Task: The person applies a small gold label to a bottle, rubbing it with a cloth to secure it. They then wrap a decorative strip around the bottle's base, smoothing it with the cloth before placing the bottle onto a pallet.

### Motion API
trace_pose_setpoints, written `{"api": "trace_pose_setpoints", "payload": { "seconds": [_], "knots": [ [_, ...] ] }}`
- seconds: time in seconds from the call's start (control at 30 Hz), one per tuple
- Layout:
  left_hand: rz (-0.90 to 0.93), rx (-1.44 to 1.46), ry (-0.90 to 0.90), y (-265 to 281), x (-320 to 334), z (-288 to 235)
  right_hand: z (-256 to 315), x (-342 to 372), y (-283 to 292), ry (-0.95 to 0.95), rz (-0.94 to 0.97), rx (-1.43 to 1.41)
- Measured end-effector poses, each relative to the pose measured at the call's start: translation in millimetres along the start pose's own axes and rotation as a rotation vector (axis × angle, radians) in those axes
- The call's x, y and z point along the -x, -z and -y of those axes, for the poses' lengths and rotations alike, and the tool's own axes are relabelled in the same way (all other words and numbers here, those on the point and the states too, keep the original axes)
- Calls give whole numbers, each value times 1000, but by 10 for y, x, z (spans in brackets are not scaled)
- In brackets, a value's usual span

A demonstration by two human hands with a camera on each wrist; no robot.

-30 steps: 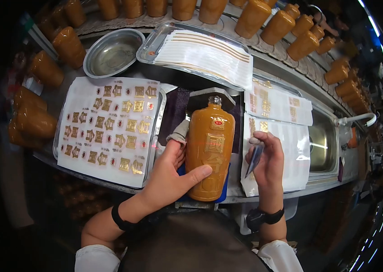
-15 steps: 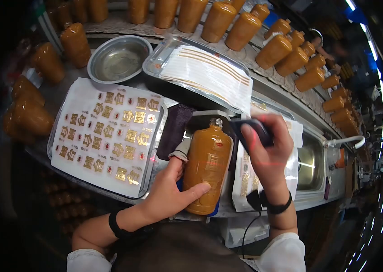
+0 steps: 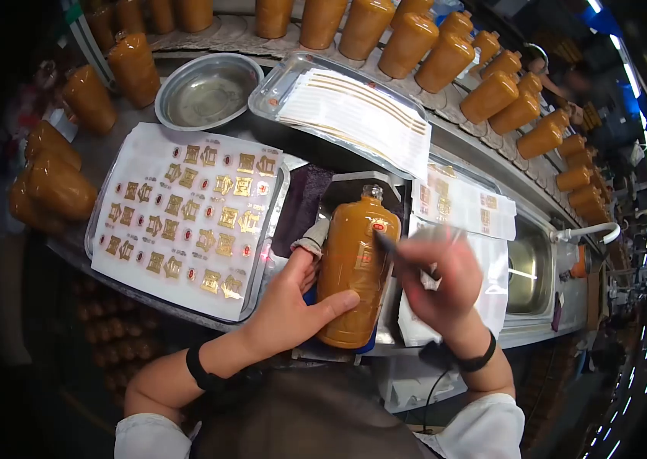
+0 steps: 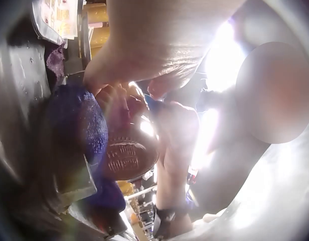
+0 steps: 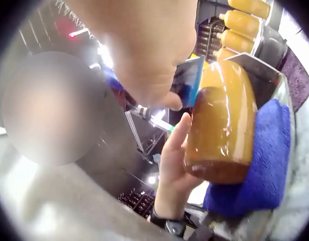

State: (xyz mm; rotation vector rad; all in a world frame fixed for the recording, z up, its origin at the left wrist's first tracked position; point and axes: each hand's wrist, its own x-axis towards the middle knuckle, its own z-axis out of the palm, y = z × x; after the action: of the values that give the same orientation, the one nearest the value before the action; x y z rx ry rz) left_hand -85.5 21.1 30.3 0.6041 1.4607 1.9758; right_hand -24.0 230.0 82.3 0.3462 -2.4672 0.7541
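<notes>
A glossy amber-brown bottle with a clear glass neck lies in front of me, with gold characters and a small red oval label on its face. My left hand grips its left side, thumb across the lower front, one fingertip wrapped in pale cloth. My right hand, blurred, pinches a flat dark blue scraper, its edge against the bottle's upper face beside the red label. Blue cloth lies under the bottle.
Left is a tray with a white sheet of gold and red decals; more decal sheets lie right, by a sink. Behind stand a metal bowl, a tray of white strips and a curved row of amber bottles.
My right hand rose from beside the bottle with the scraper, then came left onto the bottle's upper face. My left hand has kept its grip. The view has shifted slightly.
</notes>
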Motion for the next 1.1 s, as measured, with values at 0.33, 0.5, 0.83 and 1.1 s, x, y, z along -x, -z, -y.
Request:
{"api": "trace_pose_setpoints", "payload": {
  "seconds": [0.33,0.5,0.83,1.1],
  "knots": [
    [-52,93,80,-3,-28,-18,148,-75,-81,244,-23,120],
    [-86,38,55,-21,-60,51,362,312,-94,362,156,-147],
    [-93,-38,109,-91,-54,6,103,623,-327,-749,-489,-421],
    [89,-991,-479,177,28,-28,-100,746,-222,-843,-471,-498]
  ]
}}
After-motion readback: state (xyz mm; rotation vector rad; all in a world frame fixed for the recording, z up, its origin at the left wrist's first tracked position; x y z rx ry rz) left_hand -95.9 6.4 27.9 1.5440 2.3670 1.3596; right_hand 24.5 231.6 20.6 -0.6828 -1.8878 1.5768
